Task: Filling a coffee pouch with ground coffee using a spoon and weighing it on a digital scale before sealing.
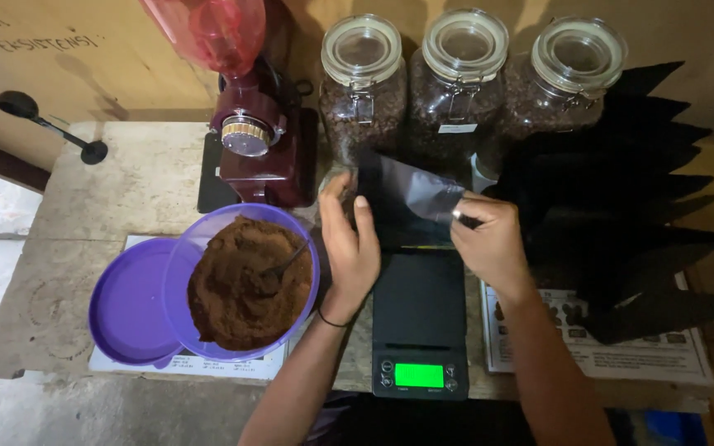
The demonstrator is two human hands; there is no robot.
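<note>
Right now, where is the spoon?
In the head view, the spoon is at left, its bowl sunk in the ground coffee inside the purple tub, handle pointing up toward the left hand, in front of the red grinder.

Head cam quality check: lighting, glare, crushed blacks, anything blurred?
Head view: dim and warm, the bottom edge falls into darkness; the fanned stack of black pouches is crushed to near-black with little edge detail; the green-lit display of the black digital scale blows out, unreadable; the glossy dark foil pouch held by left hand and right hand shows a grey sheen; no obvious motion blur.
</note>
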